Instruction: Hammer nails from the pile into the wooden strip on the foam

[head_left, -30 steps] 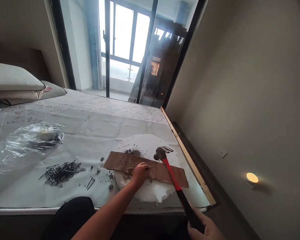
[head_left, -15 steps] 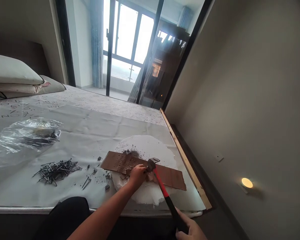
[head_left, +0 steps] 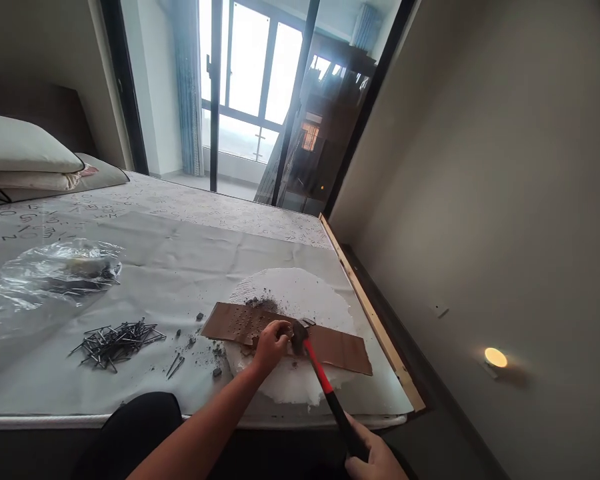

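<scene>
— What's each hand doing?
— Right hand (head_left: 375,460) is wrapped round the hammer (head_left: 323,380) handle, head down on the brown board (head_left: 340,348).
— And the left hand (head_left: 270,341)?
— Fingers pinched on that board, atop the white foam (head_left: 300,297); the nail itself is too small to see.

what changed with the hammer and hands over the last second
The hammer, gripped in the right hand, swung down: its head was raised above the brown strip a second ago and now sits low on it beside the left hand. The left hand stayed pinched at the same spot on the strip. The nail pile and foam disc are unchanged.
</scene>
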Demonstrator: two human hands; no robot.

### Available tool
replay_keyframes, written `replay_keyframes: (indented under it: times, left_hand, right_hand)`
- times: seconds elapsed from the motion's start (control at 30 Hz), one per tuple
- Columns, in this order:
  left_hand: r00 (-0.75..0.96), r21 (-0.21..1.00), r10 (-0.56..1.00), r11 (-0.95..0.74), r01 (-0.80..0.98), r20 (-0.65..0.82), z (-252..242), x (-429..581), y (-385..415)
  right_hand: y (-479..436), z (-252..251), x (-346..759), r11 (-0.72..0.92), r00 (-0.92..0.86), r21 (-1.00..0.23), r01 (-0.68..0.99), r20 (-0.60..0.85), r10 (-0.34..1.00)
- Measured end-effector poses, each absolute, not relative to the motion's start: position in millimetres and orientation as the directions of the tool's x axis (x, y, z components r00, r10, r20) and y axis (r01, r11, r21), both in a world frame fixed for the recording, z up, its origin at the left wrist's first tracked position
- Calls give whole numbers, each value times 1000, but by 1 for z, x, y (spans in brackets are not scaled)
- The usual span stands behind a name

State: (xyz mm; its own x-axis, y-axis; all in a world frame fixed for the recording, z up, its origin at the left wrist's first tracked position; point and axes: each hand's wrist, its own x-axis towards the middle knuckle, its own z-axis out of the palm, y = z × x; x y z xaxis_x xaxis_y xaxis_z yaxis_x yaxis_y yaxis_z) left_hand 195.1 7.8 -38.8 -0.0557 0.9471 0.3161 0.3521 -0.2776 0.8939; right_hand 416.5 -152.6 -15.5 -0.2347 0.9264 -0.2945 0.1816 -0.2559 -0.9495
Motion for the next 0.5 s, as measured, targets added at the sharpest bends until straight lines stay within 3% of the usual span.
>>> replay_keyframes:
  times: [0.17,0.3,0.4,0.5]
  left_hand:
    - [-75,851,899,-378,363,432,-10,175,-4]
    - [-170,777,861,-326,539,479,17,108,-11]
    - [-308,686,882,-23,727,357,8,36,-13]
    - [-301,371,954,277,886,7,-22,-23,-16]
  right_hand:
    - [-148,-33,427,-348,-189,-937,13,-344,920]
    - [-125,-46,436,-404,-466,-901,-160,-291,835]
    - [-109,-61,437,-456,-551,-865,-210,-280,786]
    - [-105,-74,438,-498,-589,-837,-227,-289,754]
